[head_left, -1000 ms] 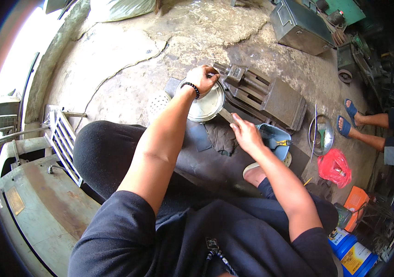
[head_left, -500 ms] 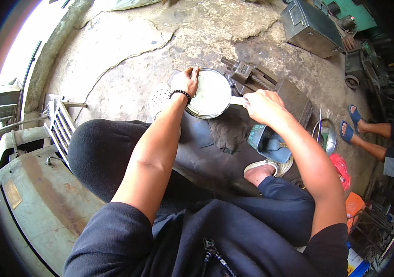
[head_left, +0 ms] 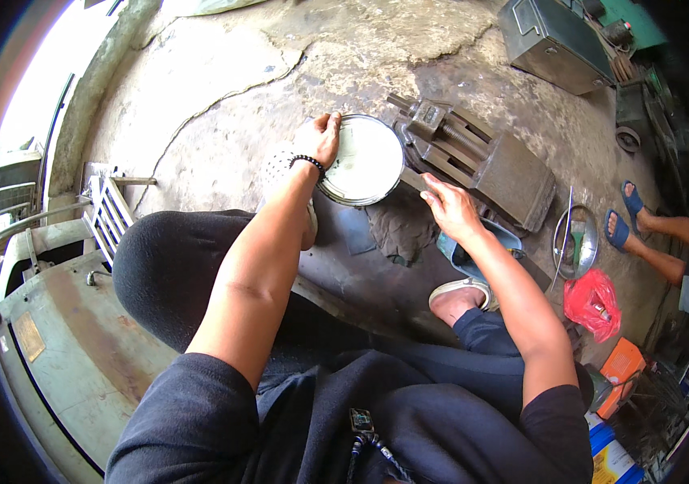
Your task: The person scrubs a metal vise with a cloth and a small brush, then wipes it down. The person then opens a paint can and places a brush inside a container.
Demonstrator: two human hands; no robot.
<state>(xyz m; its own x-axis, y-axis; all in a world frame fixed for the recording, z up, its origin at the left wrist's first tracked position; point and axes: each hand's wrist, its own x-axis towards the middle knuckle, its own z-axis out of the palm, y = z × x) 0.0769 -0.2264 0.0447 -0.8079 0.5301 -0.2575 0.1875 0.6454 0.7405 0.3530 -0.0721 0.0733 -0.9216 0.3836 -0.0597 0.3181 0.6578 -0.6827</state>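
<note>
A round, shallow pan (head_left: 367, 161) with a pale inside and a dark rim is held up before me. My left hand (head_left: 319, 139), a beaded bracelet at its wrist, grips the pan's left edge, thumb at the rim. From the opposite side a short, flat handle (head_left: 414, 181) points toward my right hand (head_left: 451, 208). That hand's fingers are stretched out and apart, with the fingertips at the handle's end. Just beyond the handle lies a heavy metal vise (head_left: 473, 149). A dark crumpled cloth (head_left: 399, 232) is below the pan.
Beside my right forearm is a blue-grey plastic container (head_left: 499, 235), partly hidden. Farther right are a metal bowl (head_left: 577, 242), a red plastic bag (head_left: 595, 305) and another person's sandalled feet (head_left: 620, 230). A metal box (head_left: 554, 44) stands at the upper right, a slatted metal frame (head_left: 110, 216) at left.
My right hand has loosened from around the handle, moved slightly down and straightened its fingers. The handle looks darker now. My left hand still grips the pan, shifted slightly left.
</note>
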